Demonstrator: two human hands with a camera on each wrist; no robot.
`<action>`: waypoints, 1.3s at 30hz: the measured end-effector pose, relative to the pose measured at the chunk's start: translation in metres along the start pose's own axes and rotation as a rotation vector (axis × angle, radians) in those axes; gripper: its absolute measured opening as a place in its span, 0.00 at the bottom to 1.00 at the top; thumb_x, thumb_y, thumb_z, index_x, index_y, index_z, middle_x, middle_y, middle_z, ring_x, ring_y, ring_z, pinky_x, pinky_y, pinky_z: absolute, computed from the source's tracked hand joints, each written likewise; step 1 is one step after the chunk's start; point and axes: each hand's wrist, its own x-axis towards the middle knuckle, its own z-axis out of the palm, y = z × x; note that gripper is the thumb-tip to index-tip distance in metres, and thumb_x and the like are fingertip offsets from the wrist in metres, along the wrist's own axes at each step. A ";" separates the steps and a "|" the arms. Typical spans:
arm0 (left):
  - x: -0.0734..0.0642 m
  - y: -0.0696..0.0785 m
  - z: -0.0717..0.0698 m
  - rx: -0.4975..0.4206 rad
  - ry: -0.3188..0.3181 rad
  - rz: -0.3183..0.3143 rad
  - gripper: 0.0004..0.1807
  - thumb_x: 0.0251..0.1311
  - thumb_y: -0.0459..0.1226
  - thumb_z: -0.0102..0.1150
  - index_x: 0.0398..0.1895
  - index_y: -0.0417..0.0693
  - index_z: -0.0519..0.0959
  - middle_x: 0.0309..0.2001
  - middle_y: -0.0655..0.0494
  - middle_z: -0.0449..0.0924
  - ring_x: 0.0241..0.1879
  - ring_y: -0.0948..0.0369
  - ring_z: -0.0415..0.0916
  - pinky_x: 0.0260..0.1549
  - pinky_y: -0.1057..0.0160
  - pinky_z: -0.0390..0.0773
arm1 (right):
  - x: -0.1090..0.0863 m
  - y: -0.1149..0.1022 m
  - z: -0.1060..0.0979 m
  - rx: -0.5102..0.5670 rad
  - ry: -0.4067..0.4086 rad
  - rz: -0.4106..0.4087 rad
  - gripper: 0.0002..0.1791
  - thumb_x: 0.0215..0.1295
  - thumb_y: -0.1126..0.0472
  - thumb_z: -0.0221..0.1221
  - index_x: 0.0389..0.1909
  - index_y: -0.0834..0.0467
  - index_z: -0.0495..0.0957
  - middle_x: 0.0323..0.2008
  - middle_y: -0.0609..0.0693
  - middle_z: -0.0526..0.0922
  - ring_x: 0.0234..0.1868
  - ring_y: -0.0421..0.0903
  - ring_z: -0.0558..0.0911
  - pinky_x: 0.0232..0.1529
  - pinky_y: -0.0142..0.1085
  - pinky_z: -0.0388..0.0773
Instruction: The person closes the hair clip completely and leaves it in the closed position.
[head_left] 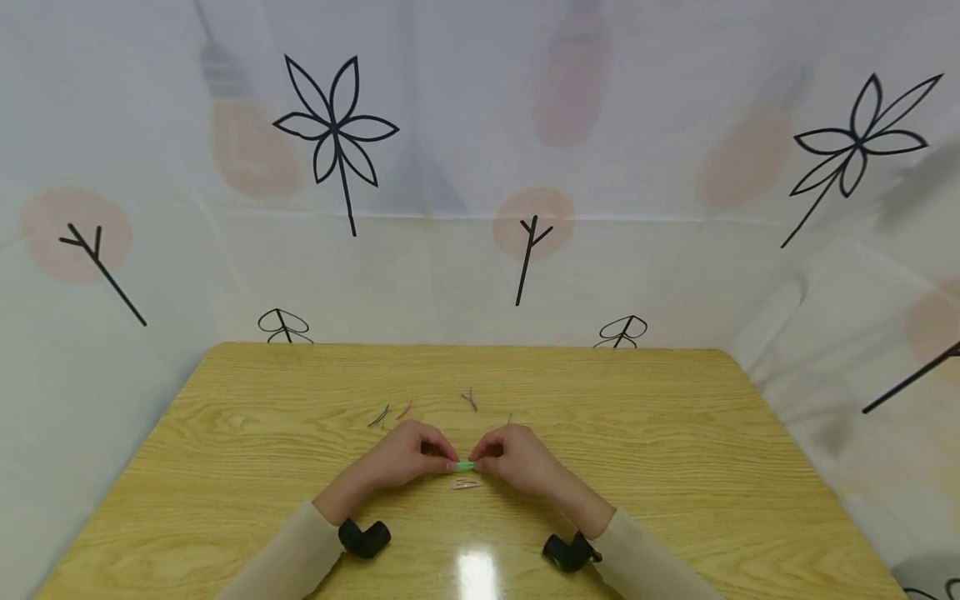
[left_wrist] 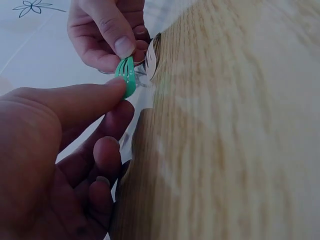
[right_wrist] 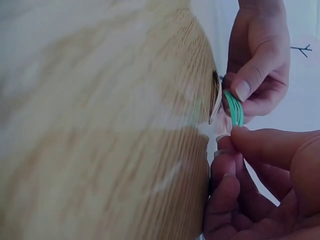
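Observation:
Between both hands, just over the table, is a green snap hair clip (head_left: 464, 466) with long slots. My left hand (head_left: 411, 457) pinches one end of it between thumb and forefinger; in the left wrist view that rounded end of the green hair clip (left_wrist: 127, 86) shows. The other end is pinched by the thumb and fingers of my right hand (head_left: 519, 458). A pale pink snap hair clip (head_left: 466, 483) lies on the table on the near side of the hands, and it stands out close by in the right wrist view.
Farther back on the wooden table (head_left: 637, 400) lie a dark hair clip (head_left: 379, 416), an orange one (head_left: 405, 410) and a purplish one (head_left: 470, 400), their prongs spread. A thin dark piece (head_left: 510, 418) shows behind the right hand. A patterned white cloth (head_left: 450, 275) hangs behind the table.

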 end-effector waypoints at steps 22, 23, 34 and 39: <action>0.001 0.006 0.003 0.112 -0.039 -0.030 0.01 0.62 0.39 0.68 0.35 0.54 0.87 0.32 0.68 0.80 0.30 0.65 0.73 0.32 0.63 0.74 | 0.002 0.007 -0.007 0.058 -0.088 0.021 0.02 0.63 0.62 0.67 0.35 0.54 0.87 0.35 0.42 0.85 0.36 0.42 0.78 0.37 0.36 0.74; 0.001 0.005 0.002 0.115 -0.040 -0.030 0.01 0.62 0.38 0.67 0.35 0.54 0.87 0.32 0.68 0.80 0.29 0.65 0.73 0.32 0.63 0.73 | 0.002 0.007 -0.007 0.058 -0.088 0.021 0.02 0.63 0.62 0.67 0.35 0.54 0.87 0.35 0.42 0.85 0.36 0.41 0.78 0.37 0.36 0.74; 0.000 0.006 0.002 0.111 -0.034 -0.026 0.03 0.64 0.39 0.66 0.36 0.59 0.86 0.33 0.68 0.80 0.28 0.65 0.71 0.31 0.63 0.72 | 0.002 0.009 -0.009 0.078 -0.100 0.018 0.03 0.64 0.62 0.67 0.37 0.53 0.88 0.38 0.43 0.85 0.40 0.42 0.79 0.40 0.38 0.75; 0.000 0.003 0.002 0.083 -0.007 -0.010 0.02 0.64 0.40 0.66 0.38 0.57 0.86 0.34 0.66 0.81 0.30 0.65 0.73 0.32 0.63 0.73 | 0.001 0.008 -0.010 0.106 -0.094 0.023 0.04 0.63 0.62 0.67 0.38 0.55 0.88 0.39 0.45 0.86 0.42 0.42 0.80 0.43 0.38 0.76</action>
